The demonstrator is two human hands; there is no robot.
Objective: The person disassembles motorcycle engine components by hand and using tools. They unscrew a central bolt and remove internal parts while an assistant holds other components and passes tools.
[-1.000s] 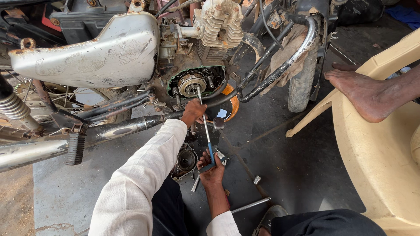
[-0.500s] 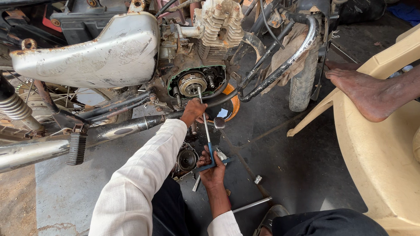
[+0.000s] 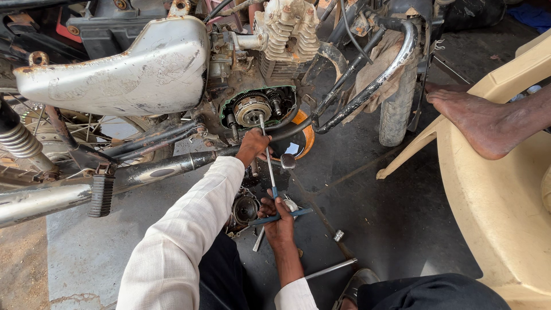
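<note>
Hands unmoved since before: right hand still gripping T-handle wrench, left hand steadying shaft near clutch; loosening ongoing, seemingly.

Both arms wear long sleeves of an off-white, finely checked shirt. The left sleeve is wide, loose and creased, and reaches to the wrist, ending just short of the left hand. The right sleeve is pushed back, so the forearm is bare down to the right hand. Both hands are bare, without gloves. Dark trousers cover the legs at the bottom edge.
</note>
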